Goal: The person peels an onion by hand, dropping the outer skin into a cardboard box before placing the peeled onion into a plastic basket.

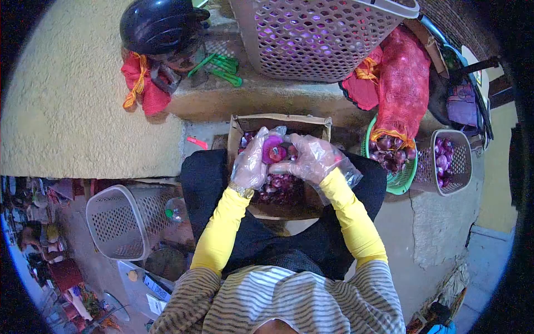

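Between my hands, above a cardboard box [318, 120], is a red onion [273, 151] with bright purple flesh showing. My left hand [251, 166], in a clear plastic glove, is closed around the onion from the left. My right hand [315, 160], also gloved, has its fingers closed at the onion's right side. A small dark thing shows at those fingertips; I cannot make out what it is. Dark red onion skins [272, 192] lie in the box below, partly hidden by my hands.
Right of me, a red mesh sack [405, 78] spills onions [392, 156] into a green basket [410, 181]. A basket [464, 183] beside it holds purple onions. A large basket [300, 50] stands on the ledge ahead. Another basket [114, 222] lies left, near a plastic bottle [175, 210].
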Tool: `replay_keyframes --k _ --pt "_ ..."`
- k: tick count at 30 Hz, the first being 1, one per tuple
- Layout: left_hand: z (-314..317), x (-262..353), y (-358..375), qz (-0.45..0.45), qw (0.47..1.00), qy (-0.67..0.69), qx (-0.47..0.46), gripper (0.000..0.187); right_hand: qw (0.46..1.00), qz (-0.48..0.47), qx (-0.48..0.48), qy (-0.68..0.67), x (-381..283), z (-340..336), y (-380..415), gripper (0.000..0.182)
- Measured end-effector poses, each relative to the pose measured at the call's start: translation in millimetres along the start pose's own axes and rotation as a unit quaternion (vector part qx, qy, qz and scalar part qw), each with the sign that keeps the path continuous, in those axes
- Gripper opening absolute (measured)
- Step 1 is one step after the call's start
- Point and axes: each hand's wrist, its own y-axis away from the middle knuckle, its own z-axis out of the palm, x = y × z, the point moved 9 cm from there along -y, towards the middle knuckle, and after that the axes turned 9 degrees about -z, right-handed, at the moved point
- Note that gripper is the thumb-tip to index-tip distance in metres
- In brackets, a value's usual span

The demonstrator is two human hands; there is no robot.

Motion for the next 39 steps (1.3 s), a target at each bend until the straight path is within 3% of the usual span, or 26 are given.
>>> replay_keyframes --k 1,2,3,7,8,9,13,15,19,21,25,27,31,32,33,37,39 --pt "2 -11 -1 0.0 1.0 0.0 0.0 0.053 1.0 0.0 0.0 0.0 1 0 0 0.073" --pt "5 -43 -3 -0.109 0.981 0.163 -0.01 0.053 1.0 -0.003 -0.003 0.004 1 1 0 0.074" --pt "13 -63 -2 -0.213 0.923 0.319 -0.019 0.052 1.0 -0.006 -0.005 0.008 1 2 -1 0.074" --pt "12 -53 -1 -0.169 0.923 0.345 -0.016 0.053 1.0 -0.007 -0.007 0.004 -2 -1 -1 0.076" --pt "-2 -31 2 -0.073 0.992 0.106 0.018 0.054 1.0 -0.013 -0.005 0.003 -3 -1 -1 0.077" --pt "-5 -7 6 0.028 0.988 -0.141 0.051 0.054 1.0 -0.02 -0.003 0.001 -4 0 -1 0.079" --pt "-2 0 1 0.023 0.994 -0.107 0.027 0.057 1.0 -0.012 -0.02 0.007 -6 -1 -3 0.08" --pt "-4 -2 3 0.016 0.99 -0.135 0.042 0.059 0.998 0.009 -0.055 0.0 -7 -3 -3 0.065" --pt "-4 -2 4 0.0 0.991 -0.127 0.045 0.061 0.999 -0.002 -0.044 -0.004 -7 -2 -4 0.064" --pt "-1 -2 1 -0.026 0.999 0.025 0.016 0.065 0.999 -0.015 -0.039 0.01 -11 -3 -5 0.063" --pt "-1 -17 -1 -0.001 0.999 -0.023 0.023 0.068 0.999 0.001 -0.053 -0.005 -17 -7 -7 0.062" --pt "3 -37 -4 -0.128 0.991 0.036 -0.019 0.061 0.998 0.013 -0.053 0.003 -17 -8 -7 0.062" --pt "-2 -18 1 -0.044 0.998 -0.014 0.053 0.048 0.999 -0.021 -0.032 0.012 -15 -3 -7 0.069" --pt "1 -45 -4 -0.177 0.964 0.192 0.054 0.049 0.999 -0.019 -0.026 0.018 -16 -5 -7 0.07" --pt "13 -67 0 -0.299 0.871 0.386 0.053 0.055 0.999 -0.018 -0.021 0.023 -16 -6 -7 0.07" --pt "9 -67 -1 -0.283 0.896 0.335 0.067 0.061 0.999 -0.017 -0.014 0.025 -14 -4 -6 0.07" --pt "12 -63 1 -0.329 0.862 0.379 0.069 0.058 0.999 -0.001 -0.025 0.037 -11 -1 -5 0.068"
